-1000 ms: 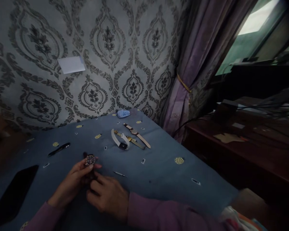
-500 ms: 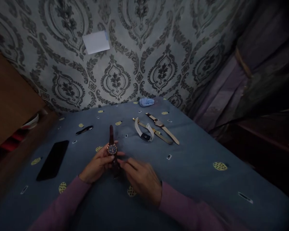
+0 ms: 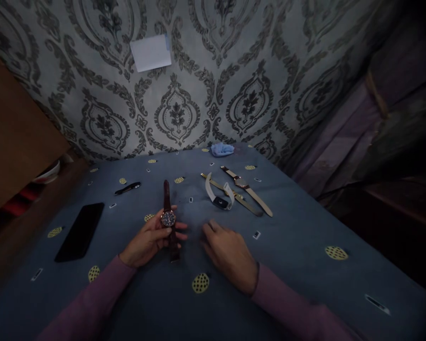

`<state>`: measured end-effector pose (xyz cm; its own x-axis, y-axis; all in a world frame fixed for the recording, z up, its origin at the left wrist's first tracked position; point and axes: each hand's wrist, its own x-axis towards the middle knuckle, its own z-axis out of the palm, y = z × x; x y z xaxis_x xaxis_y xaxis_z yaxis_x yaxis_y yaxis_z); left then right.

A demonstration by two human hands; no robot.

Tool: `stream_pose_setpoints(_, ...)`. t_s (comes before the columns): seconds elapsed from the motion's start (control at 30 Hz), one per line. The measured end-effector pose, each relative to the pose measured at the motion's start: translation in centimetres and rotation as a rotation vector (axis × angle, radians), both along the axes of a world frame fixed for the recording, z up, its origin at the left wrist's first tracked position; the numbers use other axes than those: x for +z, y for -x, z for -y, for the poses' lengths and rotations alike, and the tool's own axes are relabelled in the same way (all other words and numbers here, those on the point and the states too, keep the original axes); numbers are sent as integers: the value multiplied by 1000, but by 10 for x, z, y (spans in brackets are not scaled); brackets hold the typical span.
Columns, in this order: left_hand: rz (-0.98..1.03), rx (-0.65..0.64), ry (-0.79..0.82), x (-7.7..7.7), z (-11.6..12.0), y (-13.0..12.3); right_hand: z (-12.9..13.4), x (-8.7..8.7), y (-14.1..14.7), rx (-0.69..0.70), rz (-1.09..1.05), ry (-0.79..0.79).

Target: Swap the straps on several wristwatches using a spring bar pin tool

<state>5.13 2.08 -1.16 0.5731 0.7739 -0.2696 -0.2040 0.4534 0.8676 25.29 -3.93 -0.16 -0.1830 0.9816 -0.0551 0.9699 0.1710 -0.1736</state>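
Observation:
My left hand (image 3: pixel 147 244) holds a wristwatch (image 3: pixel 168 218) with a dark round face and a brown strap, thumb on top and fingers beneath it. The strap lies stretched out lengthwise. To its right, apart from the watch, my right hand (image 3: pixel 230 255) hovers over or rests on the cloth, its fingers curled; the fingertips are blurred, and whether anything is between them does not show. Beyond it lie a white-strapped smartwatch (image 3: pixel 220 202), a watch with a thin gold-toned band (image 3: pixel 247 204) partly under it, and a watch with a pale strap (image 3: pixel 258 201).
On the blue patterned cloth (image 3: pixel 291 293) are a black phone (image 3: pixel 80 232) at left, a small dark folded object (image 3: pixel 128 188) and a crumpled light-blue item (image 3: pixel 222 149) near the wall. A wooden cabinet (image 3: pixel 17 132) stands left; a curtain (image 3: pixel 355 128) hangs right.
My right hand has let go of the strap's lower end and moved right, away from the watch. My left hand still holds the watch. The view has shifted slightly.

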Motion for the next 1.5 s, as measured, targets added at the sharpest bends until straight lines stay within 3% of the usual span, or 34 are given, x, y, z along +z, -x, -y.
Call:
stream_pose_setpoints(0.57,-112,75,42,-3,-1,-1,6,-1,4,54,37,-81)
stream_pose_setpoints(0.83,-110,92,-6,-6,0,-4,5,-5,3,15,-81,-82)
stream_pose_setpoints(0.97,-124,80,-8,-6,-2,-3,4,-5,-2,-14,-265,-37)
stream_pose_setpoints(1.17,-145,151,-59,0,2,-9,0,-15,-2,-75,-752,49)
stream_pose_setpoints(1.33,-160,184,-148,2,6,-12,-11,-26,3,-133,-1191,284)
stream_pose_setpoints(1.5,-157,158,-252,1,14,-16,-13,-23,0,-140,-1481,427)
